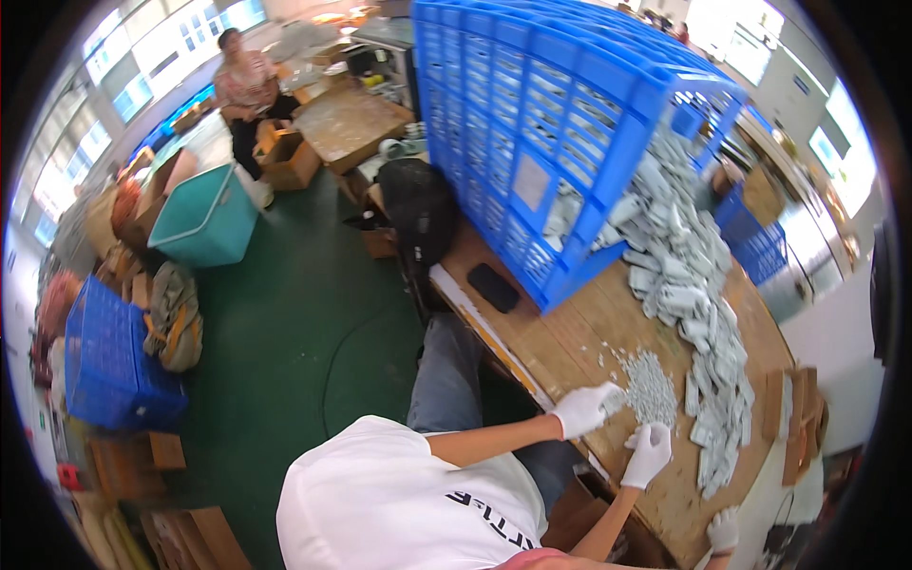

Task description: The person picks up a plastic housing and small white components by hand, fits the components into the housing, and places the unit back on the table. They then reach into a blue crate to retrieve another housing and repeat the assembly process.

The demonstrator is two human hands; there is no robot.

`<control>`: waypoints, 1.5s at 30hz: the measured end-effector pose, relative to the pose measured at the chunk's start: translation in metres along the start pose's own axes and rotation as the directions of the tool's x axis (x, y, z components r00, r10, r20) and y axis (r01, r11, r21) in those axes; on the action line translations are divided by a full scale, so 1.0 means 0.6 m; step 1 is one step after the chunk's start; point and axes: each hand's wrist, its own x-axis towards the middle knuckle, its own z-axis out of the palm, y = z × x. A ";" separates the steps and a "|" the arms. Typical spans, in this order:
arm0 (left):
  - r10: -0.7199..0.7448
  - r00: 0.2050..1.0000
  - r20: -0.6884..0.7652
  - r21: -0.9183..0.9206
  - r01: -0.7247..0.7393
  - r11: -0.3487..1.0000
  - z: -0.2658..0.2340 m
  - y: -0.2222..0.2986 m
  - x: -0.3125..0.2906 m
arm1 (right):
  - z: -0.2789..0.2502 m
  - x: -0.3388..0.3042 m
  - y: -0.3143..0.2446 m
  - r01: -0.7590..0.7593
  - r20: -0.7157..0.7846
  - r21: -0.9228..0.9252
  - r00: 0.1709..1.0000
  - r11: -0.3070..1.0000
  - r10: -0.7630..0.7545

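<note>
Both my hands wear white gloves and work over a wooden table [570,347]. My left hand [584,408] is curled at the near edge of a heap of tiny grey-white pieces [651,385], with a small grey part at its fingertips. My right hand [651,451] is just below the heap with its fingers bunched; what they hold is too small to tell. A long pile of larger grey plastic parts [689,275] spills from a tilted blue slatted crate [541,114] down the table past the heap.
A black phone [494,287] lies near the table's edge. Another gloved hand [722,527] shows at the lower right. Brown cardboard pieces [798,418] lie beside the pile. On the green floor are a teal bin [204,218], a blue crate [114,366] and a black bag [413,204]. A seated person [247,85] is far back.
</note>
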 end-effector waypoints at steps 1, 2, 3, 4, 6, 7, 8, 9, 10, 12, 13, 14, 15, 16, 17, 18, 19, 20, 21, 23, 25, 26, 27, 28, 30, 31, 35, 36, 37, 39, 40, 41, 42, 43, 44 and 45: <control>0.017 0.999 -0.029 0.012 -0.017 1.000 0.002 0.000 0.001 | 0.009 0.000 -0.001 -0.049 0.035 0.035 0.998 0.998 0.047; 0.038 0.998 -0.051 0.023 -0.036 0.999 0.006 0.003 0.000 | 0.016 0.000 0.000 -0.038 0.062 0.042 0.997 0.998 0.036; 0.046 0.998 -0.053 0.045 -0.043 0.998 0.007 0.002 -0.002 | 0.022 0.001 0.002 -0.018 0.069 0.028 0.997 0.999 0.016; 0.044 0.996 -0.074 0.050 -0.040 0.998 0.008 0.001 -0.003 | 0.025 0.001 0.004 0.002 0.074 0.014 0.997 1.000 -0.003; 0.001 0.998 -0.059 0.071 0.003 0.997 0.014 0.000 -0.005 | 0.026 0.003 0.006 0.036 0.082 -0.042 0.996 0.998 -0.032; 0.021 0.997 -0.069 0.081 -0.016 0.997 0.016 -0.003 -0.006 | 0.026 0.002 0.006 0.058 0.083 -0.048 0.995 0.997 -0.054; 0.022 0.997 -0.073 0.082 -0.016 0.997 0.017 -0.004 -0.007 | 0.026 0.002 0.007 0.079 0.079 -0.057 0.994 0.995 -0.074; 0.027 0.997 -0.078 0.073 -0.021 0.997 0.019 -0.004 -0.008 | 0.023 0.002 0.008 0.080 0.081 -0.057 0.994 0.995 -0.075; 0.032 0.996 -0.080 0.063 -0.027 0.998 0.023 -0.005 -0.010 | 0.019 0.000 0.009 0.096 0.087 -0.094 0.992 0.991 -0.088; 0.031 0.997 -0.071 0.055 -0.027 0.998 0.024 0.001 -0.015 | 0.009 -0.009 0.014 0.095 0.073 -0.142 0.994 0.985 -0.085; 0.032 0.997 -0.064 0.047 -0.029 0.998 0.027 0.004 -0.016 | 0.003 -0.010 0.014 0.241 0.079 -0.265 0.971 0.934 -0.228; 0.035 0.998 -0.058 0.007 -0.035 0.999 0.026 0.011 -0.018 | -0.005 -0.017 0.012 0.361 0.098 -0.392 0.931 0.846 -0.352; 0.061 0.996 -0.059 -0.026 -0.063 0.998 0.032 0.006 -0.017 | -0.003 -0.027 -0.013 0.349 0.087 -0.462 0.933 0.815 -0.350; 0.096 0.991 -0.091 -0.031 -0.099 0.995 0.033 0.005 -0.015 | 0.000 -0.029 -0.022 0.366 0.106 -0.462 0.927 0.808 -0.360; 0.233 0.959 -0.163 -0.033 -0.241 0.970 0.030 0.002 -0.014 | 0.012 -0.032 -0.034 0.310 0.092 -0.547 0.946 0.778 -0.312; 0.196 0.973 -0.122 -0.032 -0.201 0.979 0.012 0.013 -0.011 | 0.035 -0.034 -0.058 0.304 0.080 -0.499 0.949 0.811 -0.306; 0.089 0.985 -0.150 -0.088 -0.103 0.991 0.003 0.024 -0.014 | 0.051 -0.028 -0.064 0.419 0.124 -0.485 0.902 0.767 -0.415; 0.068 0.975 -0.211 -0.075 -0.086 0.994 -0.001 0.021 -0.010 | 0.069 -0.023 -0.081 0.401 0.159 -0.446 0.915 0.800 -0.370; 0.069 0.970 -0.231 -0.041 -0.081 0.996 -0.003 0.010 -0.008 | 0.084 -0.022 -0.085 0.347 0.148 -0.375 0.938 0.860 -0.314; 0.050 0.978 -0.201 0.011 -0.049 0.999 -0.005 0.015 -0.008 | 0.090 -0.021 -0.075 0.339 0.149 -0.377 0.941 0.862 -0.305; -0.167 0.985 -0.041 -0.173 0.157 0.972 0.000 0.042 -0.010 | 0.079 -0.022 -0.072 0.315 0.119 -0.311 0.949 0.897 -0.292; -0.082 0.993 -0.089 -0.150 0.068 0.986 0.009 0.038 -0.012 | 0.075 -0.022 -0.068 0.319 0.123 -0.281 0.947 0.905 -0.296; -0.078 0.994 -0.073 -0.150 0.067 0.986 0.017 0.037 -0.013 | 0.073 -0.025 -0.062 0.293 0.089 -0.259 0.956 0.920 -0.279; -0.069 0.995 -0.075 -0.155 0.057 0.986 0.021 0.036 -0.012 | 0.068 -0.028 -0.060 0.288 0.080 -0.262 0.958 0.921 -0.276; -0.065 0.994 -0.084 -0.157 0.051 0.986 0.023 0.041 -0.015 | 0.064 -0.032 -0.056 0.409 0.070 -0.365 0.908 0.836 -0.414; -0.046 0.993 -0.110 -0.121 0.033 0.992 0.022 0.044 -0.015 | 0.067 -0.035 -0.055 0.409 0.071 -0.362 0.908 0.838 -0.413; 0.089 0.968 -0.234 -0.003 -0.092 0.996 0.028 0.022 -0.012 | 0.092 -0.053 -0.076 0.306 0.034 -0.302 0.950 0.903 -0.311; 0.088 0.968 -0.235 -0.002 -0.091 0.996 0.027 0.023 -0.012 | 0.096 -0.055 -0.082 0.157 0.006 -0.253 0.987 0.955 -0.161; 0.028 0.977 -0.213 -0.044 -0.038 0.998 0.025 0.024 -0.013 | 0.097 -0.053 -0.075 0.157 0.007 -0.253 0.987 0.955 -0.160; -0.031 0.982 -0.187 -0.083 0.016 0.996 0.023 0.027 -0.014 | 0.100 -0.047 -0.059 0.325 -0.002 -0.357 0.937 0.876 -0.348; -0.016 0.981 -0.196 -0.094 -0.002 0.996 0.024 0.026 -0.014 | 0.102 -0.046 -0.056 0.324 -0.002 -0.357 0.938 0.876 -0.347; -0.001 0.979 -0.205 -0.105 -0.021 0.994 0.023 0.028 -0.013 | 0.105 -0.045 -0.056 0.331 -0.007 -0.374 0.933 0.866 -0.360; -0.001 0.979 -0.204 -0.105 -0.021 0.994 0.022 0.031 -0.014 | 0.108 -0.044 -0.056 0.339 -0.011 -0.391 0.928 0.856 -0.372; -0.004 0.981 -0.195 -0.109 -0.017 0.994 0.021 0.034 -0.014 | 0.109 -0.043 -0.057 0.338 -0.012 -0.392 0.928 0.856 -0.372; -0.009 0.982 -0.189 -0.113 -0.013 0.994 0.019 0.037 -0.015 | 0.111 -0.043 -0.059 0.358 -0.030 -0.437 0.911 0.825 -0.411; -0.010 0.982 -0.190 -0.113 -0.012 0.994 0.020 0.036 -0.015 | 0.112 -0.043 -0.061 0.375 -0.047 -0.482 0.892 0.792 -0.450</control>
